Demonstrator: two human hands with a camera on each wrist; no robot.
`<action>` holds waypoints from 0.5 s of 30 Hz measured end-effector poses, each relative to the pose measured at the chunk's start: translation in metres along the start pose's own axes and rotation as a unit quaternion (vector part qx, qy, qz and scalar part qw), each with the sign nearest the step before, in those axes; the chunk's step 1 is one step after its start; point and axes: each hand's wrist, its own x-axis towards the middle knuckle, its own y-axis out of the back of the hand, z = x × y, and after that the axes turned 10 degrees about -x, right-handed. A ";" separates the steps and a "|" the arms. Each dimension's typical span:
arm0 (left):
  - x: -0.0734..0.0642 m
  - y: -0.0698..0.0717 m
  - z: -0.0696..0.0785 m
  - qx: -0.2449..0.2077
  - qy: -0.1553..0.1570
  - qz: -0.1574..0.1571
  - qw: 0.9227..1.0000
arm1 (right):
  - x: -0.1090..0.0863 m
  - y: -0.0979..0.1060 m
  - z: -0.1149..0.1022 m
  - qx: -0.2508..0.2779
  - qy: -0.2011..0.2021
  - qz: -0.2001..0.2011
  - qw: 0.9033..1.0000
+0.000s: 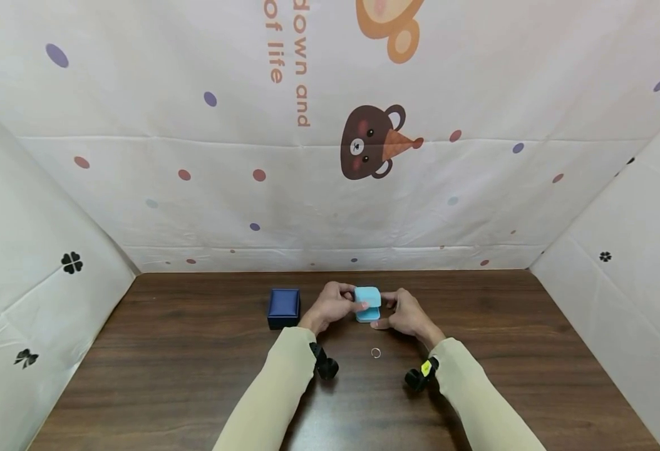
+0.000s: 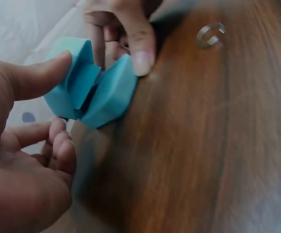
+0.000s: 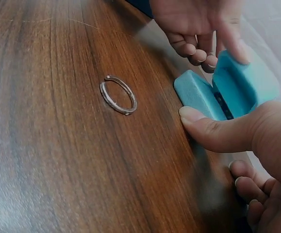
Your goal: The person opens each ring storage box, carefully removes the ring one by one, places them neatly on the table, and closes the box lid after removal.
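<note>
A small turquoise hinged ring box (image 1: 367, 297) stands on the table between the two hands, its lid partly raised. My left hand (image 1: 330, 305) holds the lid, thumb on its front edge and fingers behind. My right hand (image 1: 410, 314) grips the box from the other side, its thumb on the front of the base (image 3: 196, 92). Dark lining shows in the gap between lid and base, but the inside is mostly hidden. Nearer to me, a thin silver open-ended ring (image 3: 112, 105) lies on the wood, touched by neither hand.
Left of the left hand sits a closed navy blue box (image 1: 283, 305). The dark wooden table (image 1: 195, 376) meets a patterned cloth (image 1: 307, 207) at the back, with white cloth walls at both sides. Black wrist cameras (image 1: 327, 368) sit on both wrists.
</note>
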 end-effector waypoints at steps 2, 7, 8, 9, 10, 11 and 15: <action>-0.002 -0.001 -0.002 0.036 -0.032 -0.006 0.999 | 0.000 0.000 0.000 0.000 0.003 0.001 1.000; -0.006 -0.007 -0.008 0.176 -0.105 0.004 0.979 | 0.000 0.001 0.000 -0.003 0.004 0.006 1.000; -0.007 -0.008 -0.009 0.196 -0.115 0.008 0.974 | 0.000 0.001 0.000 -0.004 0.003 0.008 1.000; -0.008 -0.009 -0.009 0.211 -0.121 0.011 0.970 | 0.000 0.001 0.000 -0.005 0.002 0.009 1.000; -0.008 -0.010 -0.009 0.220 -0.124 0.013 0.968 | 0.000 0.001 0.000 -0.006 0.003 0.008 1.000; -0.009 -0.011 -0.009 0.226 -0.127 0.014 0.966 | 0.000 0.001 0.000 -0.007 0.004 0.007 1.000; -0.014 -0.011 -0.003 0.256 -0.131 0.018 0.958 | -0.003 0.005 0.002 -0.026 0.031 0.003 0.999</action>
